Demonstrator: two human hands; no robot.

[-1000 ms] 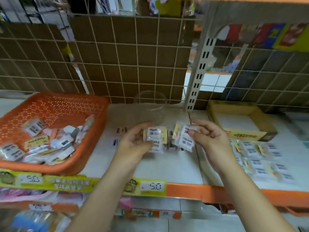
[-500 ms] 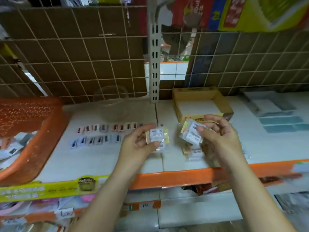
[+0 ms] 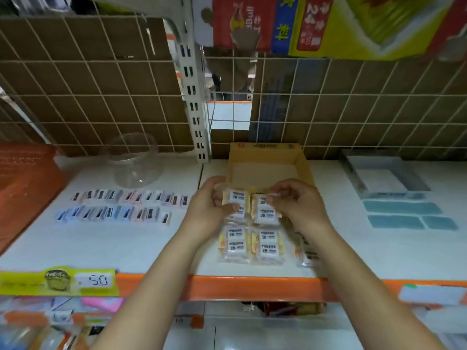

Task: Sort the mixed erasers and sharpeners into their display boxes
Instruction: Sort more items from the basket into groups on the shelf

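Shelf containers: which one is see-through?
The round tub at the back, left of the upright. You can see the shelf through its wall; the cardboard box and grey tray to its right are opaque and rectangular.

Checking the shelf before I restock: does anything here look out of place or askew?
Mostly tidy. The yellow display box looks empty, while eraser packs lie on the shelf in front of it. One pack at the right sits tilted, out of line. The left hand and right hand each hold a pack.
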